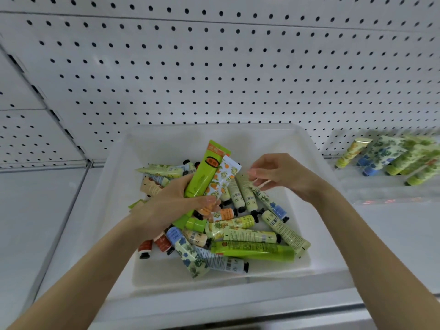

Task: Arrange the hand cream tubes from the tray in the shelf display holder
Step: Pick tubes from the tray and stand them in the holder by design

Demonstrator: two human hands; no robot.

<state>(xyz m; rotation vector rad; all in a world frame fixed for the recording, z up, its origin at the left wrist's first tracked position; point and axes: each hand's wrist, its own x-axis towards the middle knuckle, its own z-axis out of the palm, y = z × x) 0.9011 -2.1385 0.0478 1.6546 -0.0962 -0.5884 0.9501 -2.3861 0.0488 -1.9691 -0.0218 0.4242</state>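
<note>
A white tray (152, 275) on the shelf holds a heap of several hand cream tubes. My left hand (171, 201) grips two of them above the heap: a bright green tube (204, 172) and a white tube with orange fruit print (222, 178), both pointing up and away. My right hand (278, 173) hovers over the right side of the tray with fingers loosely curled and nothing in it. A clear shelf display holder (371, 191) stands at the right, with several tubes leaning in it, among them a blue-flowered tube (381, 153).
A white pegboard wall (214, 67) rises behind the tray. The white shelf (35, 210) extends left and right of the tray, with its front edge running along the bottom. A large green tube (252, 250) lies across the front of the heap.
</note>
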